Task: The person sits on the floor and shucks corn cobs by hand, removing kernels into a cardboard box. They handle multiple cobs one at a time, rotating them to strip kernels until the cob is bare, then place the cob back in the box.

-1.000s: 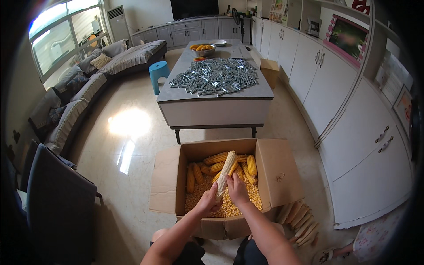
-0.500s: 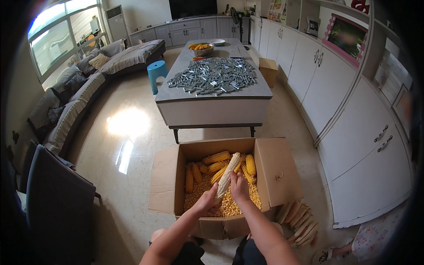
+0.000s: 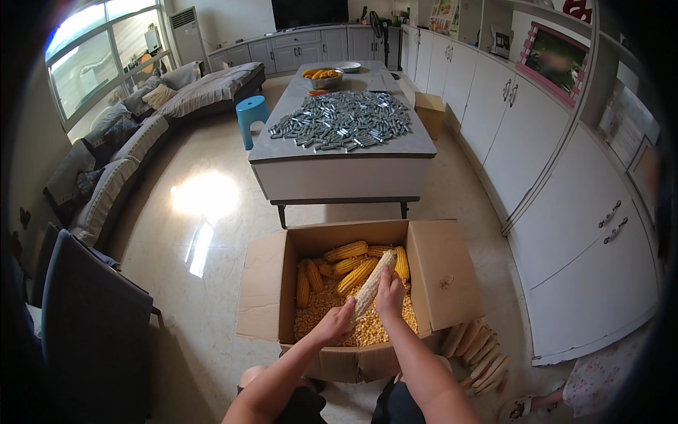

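Over an open cardboard box (image 3: 265, 297), both my hands grip one corncob (image 3: 371, 288), pale and mostly stripped of kernels. My left hand (image 3: 335, 321) is closed around its lower end. Farther up, my right hand (image 3: 390, 295) wraps the cob's right side, fingers partly hidden behind it. The cob slants with its top toward the far right. Beneath it, loose yellow kernels (image 3: 314, 321) cover the box bottom. Several ears of yellow corn (image 3: 346, 251) lie along the box's far side and far left corner.
Several bare cobs (image 3: 487, 360) lie on the floor right of the box. Beyond it stands a grey table (image 3: 282, 147) bearing a heap of small metal cylinders (image 3: 346, 120) and a bowl of corn (image 3: 323, 78). A blue stool (image 3: 251, 116) stands left; a person's foot (image 3: 519, 408) shows lower right.
Both hands have shifted slightly right with the cob, whose upper end now points farther right. The right hand has moved most. An ear of corn behind the cob shows more fully.
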`<state>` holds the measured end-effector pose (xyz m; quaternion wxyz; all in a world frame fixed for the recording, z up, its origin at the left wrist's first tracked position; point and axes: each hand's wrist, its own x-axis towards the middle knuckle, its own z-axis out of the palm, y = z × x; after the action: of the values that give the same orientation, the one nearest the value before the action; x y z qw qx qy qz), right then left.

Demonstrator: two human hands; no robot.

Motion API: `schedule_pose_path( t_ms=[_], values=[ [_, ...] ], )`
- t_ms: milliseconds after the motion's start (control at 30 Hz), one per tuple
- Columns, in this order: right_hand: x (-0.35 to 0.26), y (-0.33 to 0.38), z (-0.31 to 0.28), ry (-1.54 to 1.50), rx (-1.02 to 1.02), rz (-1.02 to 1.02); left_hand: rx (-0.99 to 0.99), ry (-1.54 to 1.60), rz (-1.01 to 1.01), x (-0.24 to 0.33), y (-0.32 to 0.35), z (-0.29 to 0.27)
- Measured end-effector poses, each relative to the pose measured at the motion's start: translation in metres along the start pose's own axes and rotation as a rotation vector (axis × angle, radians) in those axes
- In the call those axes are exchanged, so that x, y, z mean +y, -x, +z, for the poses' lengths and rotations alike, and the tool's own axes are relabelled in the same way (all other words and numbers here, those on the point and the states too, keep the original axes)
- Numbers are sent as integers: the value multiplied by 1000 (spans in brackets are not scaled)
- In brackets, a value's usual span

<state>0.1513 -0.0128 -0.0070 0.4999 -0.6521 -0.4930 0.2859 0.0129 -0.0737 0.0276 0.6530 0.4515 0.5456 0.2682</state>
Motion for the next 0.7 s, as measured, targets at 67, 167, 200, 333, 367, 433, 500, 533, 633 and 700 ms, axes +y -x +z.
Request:
schedule_pose_path(
  t_ms=[67, 167, 200, 333, 367, 433, 500, 533, 633, 700],
  values=[
    [1, -1, 0, 42, -2, -40, -55, 46, -70, 1, 0, -2],
    [3, -2, -2, 43, -28, -102, -93, 179, -173, -4, -5, -5],
    [2, -2, -2, 40, -30, -139, -134, 237, -177, -5, -5, -7],
    [-2, -1, -7, -25, -123, -117, -250, 406, -188, -5, -1, -12],
    [0, -1, -7, -5, -120, -162, -267, 433, -189, -4, 0, -13],
    [7, -2, -4, 38, -109, -254, -280, 489, -245, 1, 3, -16],
    [8, -3, -5, 23, -143, -191, -289, 504, -267, 3, 3, -17],
    [5, -2, -6, -7, -147, -158, -291, 491, -262, 2, 2, -18],
    [0, -3, -10, -39, -96, -43, -232, 375, -216, 0, 1, -16],
    [-1, -7, -10, -105, -40, 47, -188, 245, -172, -6, -2, -15]
  ],
)
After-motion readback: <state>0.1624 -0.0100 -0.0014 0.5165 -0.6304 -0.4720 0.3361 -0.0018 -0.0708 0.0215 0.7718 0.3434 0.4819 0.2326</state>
